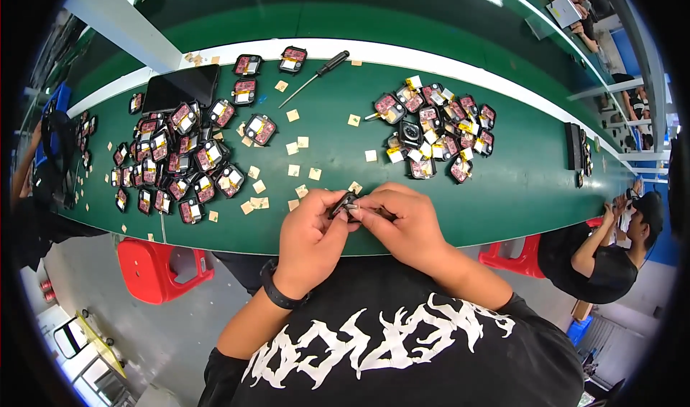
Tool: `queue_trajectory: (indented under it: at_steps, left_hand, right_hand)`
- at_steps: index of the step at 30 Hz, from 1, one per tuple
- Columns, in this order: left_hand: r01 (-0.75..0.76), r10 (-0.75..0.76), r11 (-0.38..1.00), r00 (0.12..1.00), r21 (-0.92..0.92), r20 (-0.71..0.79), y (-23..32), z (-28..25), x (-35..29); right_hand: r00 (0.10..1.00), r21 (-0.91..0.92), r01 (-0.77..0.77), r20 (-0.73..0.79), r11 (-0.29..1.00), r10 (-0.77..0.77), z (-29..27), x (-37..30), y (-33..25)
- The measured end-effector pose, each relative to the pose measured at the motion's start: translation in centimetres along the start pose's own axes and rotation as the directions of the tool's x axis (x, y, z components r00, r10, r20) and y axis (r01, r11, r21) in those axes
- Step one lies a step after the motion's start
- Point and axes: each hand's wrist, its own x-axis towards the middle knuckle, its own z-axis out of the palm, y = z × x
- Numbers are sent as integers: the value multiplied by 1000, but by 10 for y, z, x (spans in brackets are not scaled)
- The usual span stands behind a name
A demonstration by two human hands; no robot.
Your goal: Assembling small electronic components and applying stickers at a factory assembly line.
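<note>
Over the near edge of the green table [424,224], my left hand [316,224] and my right hand [402,220] meet around a small black device casing [343,204]. My left fingers are closed on its side, while the right thumb and fingers pinch at its top; much of it is hidden by the fingers. Beyond my hands to the left lies a heap of open black device casings [183,155] with reddish circuit boards inside. A second heap of such casings [431,119], several with white and yellow tabs, lies to the right.
A screwdriver [316,78] lies at the back, beside a dark flat screen [180,89]. Small beige paper squares [292,148] are scattered mid-table. A black box [573,146] stands far right. Red stools [154,270] are below the table edge. A co-worker [611,242] sits at the right.
</note>
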Motion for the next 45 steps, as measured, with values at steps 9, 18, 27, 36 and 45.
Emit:
queue_trajectory:
  at_steps: [9, 18, 27, 36, 45]
  left_hand:
    - [-16, 15, 995, 1000, 99, 8, -4, -5, 1]
    - [-68, 62, 995, 994, 71, 84, -6, -13, 0]
    - [9, -10, 1000, 975, 6, 222, -5, -27, -3]
    - [0, 26, 993, 976, -121, 217, -8, -25, -8]
    - [39, -1, 955, 992, -295, 127, -5, -23, -11]
  right_hand:
    - [999, -96, 48, -4, 994, -48, 3, 3, -2]
    - [979, 163, -201, 57, 966, 194, 2, 10, 5]
    - [906, 197, -414, 188, 889, 380, -6, 29, 0]
    - [895, 303, -434, 251, 848, 368, 0, 26, -2]
    - [863, 507, -502, 240, 701, 444, 11, 22, -18]
